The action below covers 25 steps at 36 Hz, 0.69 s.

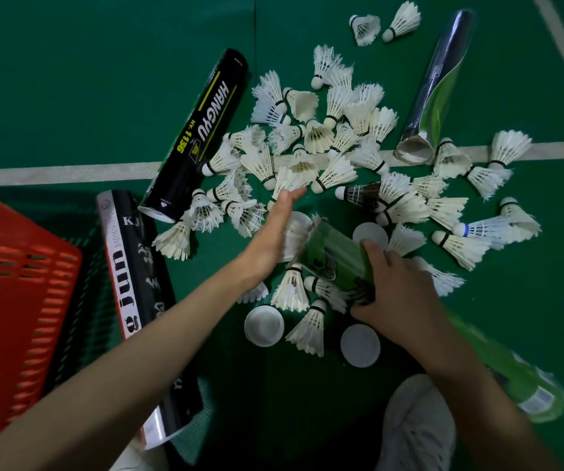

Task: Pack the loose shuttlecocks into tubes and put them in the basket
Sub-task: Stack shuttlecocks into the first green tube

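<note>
At the middle of the view, the right hand (396, 294) wraps its fingers and thumb round the green tube (335, 256), gripping it near the open mouth, which points up and left. The tube's far end runs down-right under the forearm. Against that mouth the left hand (280, 232) lies flat, fingers straight and together, its palm side pressing on white shuttlecocks (294, 237) that stick out of the tube.

Just round the hands lie 3 white round caps (263, 326) on the green floor (70, 79): 1 below the left wrist, 1 under the right wrist, 1 just above the right thumb. A few loose shuttlecocks sit between them.

Beyond the fingertips spreads the pile of loose shuttlecocks (324, 137), across the white court line (53, 171). Among them is 1 with dark feathers (358, 193) and 1 with a blue band (477, 229).

Further out, a black HANGYU tube (199, 137) lies slanted at the pile's left edge, and a dark tube with a green patch (437, 86) lies at its upper right, open end toward the line. A black lettered tube (141, 294) lies beside the red basket (12, 283) at far left. A pale shoe (416, 426) shows at the bottom.
</note>
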Each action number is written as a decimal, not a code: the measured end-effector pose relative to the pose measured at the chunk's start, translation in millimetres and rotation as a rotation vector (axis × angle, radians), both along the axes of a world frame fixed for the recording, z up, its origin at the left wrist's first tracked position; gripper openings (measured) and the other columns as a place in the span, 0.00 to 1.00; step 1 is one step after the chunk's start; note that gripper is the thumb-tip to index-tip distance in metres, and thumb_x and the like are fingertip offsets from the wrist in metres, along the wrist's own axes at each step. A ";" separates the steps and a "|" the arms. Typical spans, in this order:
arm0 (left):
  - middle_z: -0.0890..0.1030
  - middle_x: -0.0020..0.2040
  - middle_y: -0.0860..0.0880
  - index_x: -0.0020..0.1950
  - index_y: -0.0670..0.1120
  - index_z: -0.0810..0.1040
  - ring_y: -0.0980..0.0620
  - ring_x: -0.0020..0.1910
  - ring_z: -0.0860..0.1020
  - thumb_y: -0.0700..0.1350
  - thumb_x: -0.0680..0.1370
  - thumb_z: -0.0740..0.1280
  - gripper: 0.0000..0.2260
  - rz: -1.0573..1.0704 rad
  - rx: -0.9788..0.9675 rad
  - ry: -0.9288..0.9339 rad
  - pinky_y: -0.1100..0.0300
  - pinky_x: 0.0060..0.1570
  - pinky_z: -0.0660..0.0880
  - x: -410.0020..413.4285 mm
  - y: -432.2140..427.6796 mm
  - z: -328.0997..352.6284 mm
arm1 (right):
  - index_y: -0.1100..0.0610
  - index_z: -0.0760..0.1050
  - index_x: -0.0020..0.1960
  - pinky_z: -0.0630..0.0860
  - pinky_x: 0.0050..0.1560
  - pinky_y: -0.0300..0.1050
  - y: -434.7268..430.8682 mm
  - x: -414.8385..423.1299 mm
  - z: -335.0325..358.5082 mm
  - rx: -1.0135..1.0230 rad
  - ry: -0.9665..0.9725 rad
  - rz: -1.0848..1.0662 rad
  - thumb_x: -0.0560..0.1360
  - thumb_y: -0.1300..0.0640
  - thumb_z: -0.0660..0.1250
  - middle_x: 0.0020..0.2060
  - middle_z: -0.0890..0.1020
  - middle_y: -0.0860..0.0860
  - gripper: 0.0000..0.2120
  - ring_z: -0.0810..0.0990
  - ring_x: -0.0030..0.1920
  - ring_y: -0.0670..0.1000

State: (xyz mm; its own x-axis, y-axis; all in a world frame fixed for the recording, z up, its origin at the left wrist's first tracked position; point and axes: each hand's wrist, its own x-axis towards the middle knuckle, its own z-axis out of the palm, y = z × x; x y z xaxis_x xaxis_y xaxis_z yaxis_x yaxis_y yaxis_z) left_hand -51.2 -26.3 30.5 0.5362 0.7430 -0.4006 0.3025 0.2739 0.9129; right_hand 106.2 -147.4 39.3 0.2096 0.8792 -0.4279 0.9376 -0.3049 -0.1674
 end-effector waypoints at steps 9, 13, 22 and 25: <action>0.67 0.72 0.46 0.72 0.51 0.67 0.47 0.71 0.65 0.61 0.79 0.37 0.30 0.008 -0.099 -0.001 0.38 0.70 0.58 16.0 11.1 -3.9 | 0.50 0.43 0.76 0.68 0.62 0.54 15.7 1.0 1.2 0.018 -0.025 0.051 0.69 0.41 0.69 0.66 0.67 0.55 0.47 0.69 0.63 0.59; 0.69 0.71 0.47 0.71 0.51 0.68 0.51 0.70 0.67 0.63 0.79 0.37 0.32 -0.042 -0.134 -0.009 0.44 0.71 0.60 21.5 10.5 -14.0 | 0.48 0.45 0.76 0.67 0.62 0.54 19.9 -1.0 -1.4 0.007 -0.024 0.062 0.68 0.41 0.69 0.65 0.68 0.55 0.46 0.69 0.63 0.60; 0.72 0.66 0.44 0.67 0.43 0.70 0.47 0.63 0.71 0.51 0.82 0.55 0.18 0.125 0.169 0.303 0.54 0.64 0.67 22.3 39.7 -33.8 | 0.52 0.50 0.74 0.72 0.57 0.52 19.9 13.5 -18.6 -0.050 0.039 -0.086 0.66 0.39 0.71 0.62 0.72 0.58 0.46 0.73 0.60 0.60; 0.62 0.73 0.42 0.72 0.44 0.65 0.44 0.73 0.59 0.42 0.79 0.62 0.21 -0.110 0.599 0.576 0.53 0.72 0.56 19.8 64.8 -48.0 | 0.52 0.52 0.72 0.72 0.58 0.53 17.1 18.2 -21.4 -0.038 0.027 -0.113 0.64 0.38 0.72 0.59 0.74 0.57 0.46 0.74 0.58 0.60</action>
State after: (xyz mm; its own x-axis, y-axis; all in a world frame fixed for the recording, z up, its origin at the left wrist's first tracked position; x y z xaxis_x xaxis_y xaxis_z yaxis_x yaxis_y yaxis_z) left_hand -31.5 38.5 -17.5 0.4500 0.8729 -0.1884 0.7629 -0.2662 0.5892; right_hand 124.5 -130.3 17.9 0.2946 0.8336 -0.4672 0.8921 -0.4152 -0.1784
